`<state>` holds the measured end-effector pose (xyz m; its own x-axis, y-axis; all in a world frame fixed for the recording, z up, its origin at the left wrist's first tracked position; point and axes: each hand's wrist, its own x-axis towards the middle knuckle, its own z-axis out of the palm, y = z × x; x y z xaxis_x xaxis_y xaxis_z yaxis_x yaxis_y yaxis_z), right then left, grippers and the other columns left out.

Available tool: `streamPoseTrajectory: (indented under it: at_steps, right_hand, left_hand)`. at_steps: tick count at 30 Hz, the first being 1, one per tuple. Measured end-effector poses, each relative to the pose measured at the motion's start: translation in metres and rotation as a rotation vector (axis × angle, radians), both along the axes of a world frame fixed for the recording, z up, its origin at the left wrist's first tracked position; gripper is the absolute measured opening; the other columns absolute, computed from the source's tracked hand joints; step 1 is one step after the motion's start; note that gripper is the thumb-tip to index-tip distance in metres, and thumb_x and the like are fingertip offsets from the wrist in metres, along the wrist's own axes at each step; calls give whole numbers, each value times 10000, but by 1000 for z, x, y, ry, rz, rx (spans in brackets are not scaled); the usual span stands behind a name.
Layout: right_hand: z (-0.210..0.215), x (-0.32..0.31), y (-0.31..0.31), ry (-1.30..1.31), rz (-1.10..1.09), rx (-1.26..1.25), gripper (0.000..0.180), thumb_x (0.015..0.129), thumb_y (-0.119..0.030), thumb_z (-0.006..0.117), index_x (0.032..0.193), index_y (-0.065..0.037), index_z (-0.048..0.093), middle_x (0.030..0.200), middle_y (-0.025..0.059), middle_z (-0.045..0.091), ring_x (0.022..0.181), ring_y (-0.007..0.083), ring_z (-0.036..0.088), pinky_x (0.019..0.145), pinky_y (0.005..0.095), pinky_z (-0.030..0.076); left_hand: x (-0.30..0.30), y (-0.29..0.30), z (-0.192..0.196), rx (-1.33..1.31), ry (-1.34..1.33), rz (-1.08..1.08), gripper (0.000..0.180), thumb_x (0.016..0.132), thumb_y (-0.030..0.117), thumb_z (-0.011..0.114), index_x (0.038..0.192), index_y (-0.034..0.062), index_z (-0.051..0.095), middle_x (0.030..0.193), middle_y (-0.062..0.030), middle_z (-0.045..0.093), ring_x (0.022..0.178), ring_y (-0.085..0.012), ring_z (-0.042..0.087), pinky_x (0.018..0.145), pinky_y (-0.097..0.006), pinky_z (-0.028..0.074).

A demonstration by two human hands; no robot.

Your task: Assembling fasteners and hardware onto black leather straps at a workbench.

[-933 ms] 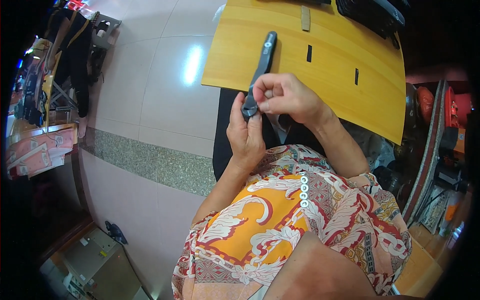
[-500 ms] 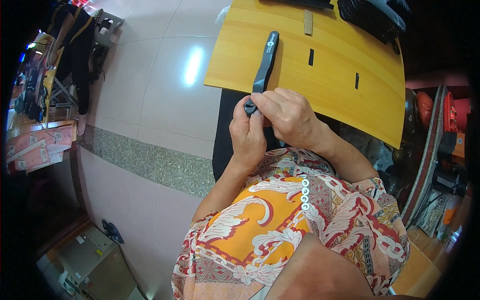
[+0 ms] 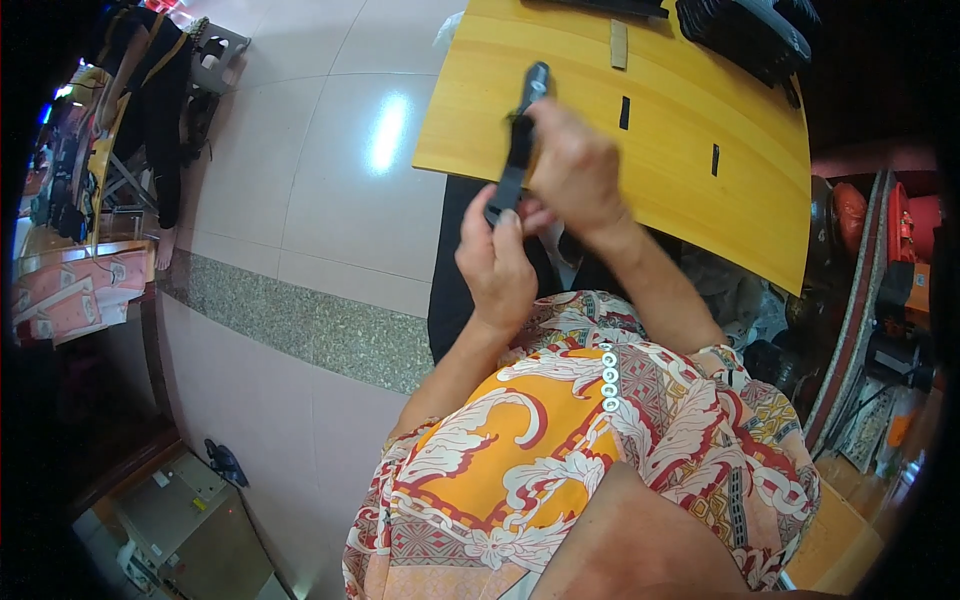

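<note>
A long black strap [image 3: 514, 165] runs from my hands out over the near left part of the yellow table, with a pale mark near its far end. My left hand [image 3: 495, 268] pinches its near end just off the table's edge, thumb on top. Closed and blurred by motion, my right hand [image 3: 580, 170] is at the strap's upper part, thumb and forefinger against it. A dark bit sticks out sideways from the strap by those fingertips, too smeared to make out.
The yellow table [image 3: 740, 225] carries two short black strips and a tan strip [image 3: 619, 45]. At its far right lies a stack of black pieces [image 3: 745, 40]. On the left, a person in dark clothes [image 3: 160, 120] is beside another table. Shelves with goods line the right.
My right hand has moved away from my left hand, up along the strap toward its far end. My left hand stays at the near end. The strap now looks bent and partly covered.
</note>
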<state>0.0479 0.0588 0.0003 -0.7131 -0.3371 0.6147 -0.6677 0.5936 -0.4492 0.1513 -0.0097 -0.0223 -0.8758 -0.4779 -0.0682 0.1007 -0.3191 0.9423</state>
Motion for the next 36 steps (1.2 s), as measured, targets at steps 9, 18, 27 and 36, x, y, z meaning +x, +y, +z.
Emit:
streamPoseTrajectory:
  at_steps: [9, 18, 27, 36]
  right_hand:
    - [26, -2, 29, -421, 362, -92, 135, 785, -1, 521, 901, 4, 590, 801, 152, 582, 744, 286, 589, 648, 330, 464]
    - [43, 20, 39, -661, 546, -168, 251, 702, 37, 596, 950, 3, 583, 885, 128, 551, 812, 271, 580, 684, 331, 482]
    - [34, 15, 40, -645, 340, -395, 95, 766, -17, 634, 831, 29, 581, 764, 70, 541, 643, 143, 526, 576, 272, 426]
    - [51, -84, 147, -555, -113, -905, 66, 783, -82, 627, 729, -45, 625, 603, -39, 515, 490, 32, 422, 423, 183, 321]
  left_hand:
    - [-4, -22, 4, 478, -202, -229, 264, 837, 52, 426, 1086, -32, 447, 912, -171, 594, 789, -246, 647, 679, -326, 539]
    - [-19, -40, 13, 473, -19, -439, 330, 838, 134, 489, 1113, -47, 455, 831, -149, 593, 565, -178, 568, 510, -267, 471]
    - [-10, -11, 38, 471, -46, -439, 287, 906, 130, 422, 1140, -34, 443, 794, -101, 548, 522, -124, 466, 450, -219, 377]
    - [1, 1, 43, 529, -138, -786, 283, 911, 133, 441, 1148, -22, 449, 779, -89, 535, 473, -91, 421, 425, -200, 330]
